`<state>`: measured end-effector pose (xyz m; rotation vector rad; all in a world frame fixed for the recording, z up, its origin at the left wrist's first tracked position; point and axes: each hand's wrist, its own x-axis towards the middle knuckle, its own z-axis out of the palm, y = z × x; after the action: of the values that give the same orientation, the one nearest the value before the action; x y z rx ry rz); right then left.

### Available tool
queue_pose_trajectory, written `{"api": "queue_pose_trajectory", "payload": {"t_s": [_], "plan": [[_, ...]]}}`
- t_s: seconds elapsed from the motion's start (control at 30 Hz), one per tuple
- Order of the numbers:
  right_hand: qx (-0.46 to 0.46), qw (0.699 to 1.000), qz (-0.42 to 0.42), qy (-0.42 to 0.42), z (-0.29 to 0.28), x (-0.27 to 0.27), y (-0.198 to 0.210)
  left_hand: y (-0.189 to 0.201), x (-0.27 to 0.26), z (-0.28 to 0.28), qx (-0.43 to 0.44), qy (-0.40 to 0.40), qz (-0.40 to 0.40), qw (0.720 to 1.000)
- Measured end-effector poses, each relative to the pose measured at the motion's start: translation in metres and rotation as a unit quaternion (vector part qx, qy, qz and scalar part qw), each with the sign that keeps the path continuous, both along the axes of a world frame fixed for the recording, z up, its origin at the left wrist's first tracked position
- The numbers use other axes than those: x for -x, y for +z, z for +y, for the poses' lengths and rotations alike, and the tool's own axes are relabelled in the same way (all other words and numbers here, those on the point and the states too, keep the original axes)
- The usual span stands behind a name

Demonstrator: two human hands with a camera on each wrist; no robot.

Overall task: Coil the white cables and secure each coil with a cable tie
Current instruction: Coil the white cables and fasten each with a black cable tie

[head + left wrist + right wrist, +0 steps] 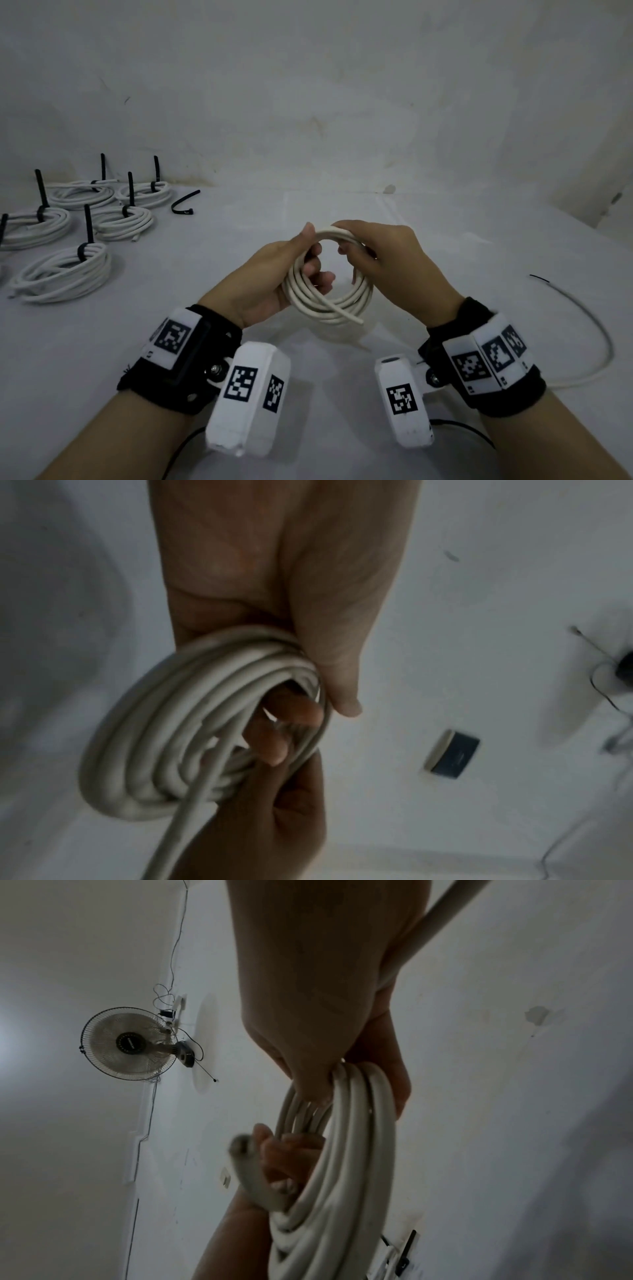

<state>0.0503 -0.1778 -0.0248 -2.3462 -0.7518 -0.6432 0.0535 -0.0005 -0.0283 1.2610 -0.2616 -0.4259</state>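
Both hands' fingers (317, 270) grip the white coil (329, 301); tied coils (65, 270) lie far left, loose tie (185, 204) beyond.

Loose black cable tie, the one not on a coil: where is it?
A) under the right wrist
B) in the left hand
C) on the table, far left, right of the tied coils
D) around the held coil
C: the loose black cable tie lies on the table just right of the tied coils; both hands grip only the held coil.

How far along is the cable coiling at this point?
Done: several tied coils lie at the far left, each bound with a black tie. In hand: the left hand and right hand grip a coil; its tail trails right, unwound. Left: finish winding, then use the spare tie.
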Motion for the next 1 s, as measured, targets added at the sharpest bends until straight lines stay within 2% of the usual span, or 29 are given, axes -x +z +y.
{"api": "queue_pose_trajectory", "payload": {"t_s": [0.07,0.23,0.33,0.4,0.5,0.67,0.8,0.9,1.0], "plan": [[-0.006,1.000,-0.002,0.006,0.000,0.000,0.000,0.001,0.000,-0.003,0.051,-0.007,0.034,0.998],[0.000,0.999,0.026,0.025,0.005,-0.001,-0.004,-0.001,-0.005,0.002,0.063,-0.041,0.069,0.995],[-0.001,0.999,0.049,0.023,0.007,-0.001,-0.005,-0.001,-0.006,0.004,0.061,-0.024,0.065,0.996],[-0.012,0.995,0.094,0.027,0.006,0.000,-0.005,0.001,-0.006,0.002,0.069,-0.012,0.058,0.996],[-0.026,0.990,0.134,0.022,0.000,0.000,-0.003,0.002,-0.007,0.002,0.104,0.026,0.061,0.992],[-0.039,0.985,0.162,-0.045,-0.023,-0.009,-0.002,0.004,-0.024,0.019,0.237,0.132,0.086,0.959],[0.011,0.977,0.206,-0.059,-0.036,-0.011,0.000,0.002,-0.035,0.035,0.334,0.210,0.085,0.915],[0.052,0.971,0.222,-0.071,-0.043,-0.012,-0.002,0.000,-0.039,0.042,0.369,0.244,0.082,0.893],[0.089,0.979,0.175,-0.059,-0.043,-0.009,0.001,-0.002,-0.040,0.040,0.366,0.260,0.081,0.890]]}}
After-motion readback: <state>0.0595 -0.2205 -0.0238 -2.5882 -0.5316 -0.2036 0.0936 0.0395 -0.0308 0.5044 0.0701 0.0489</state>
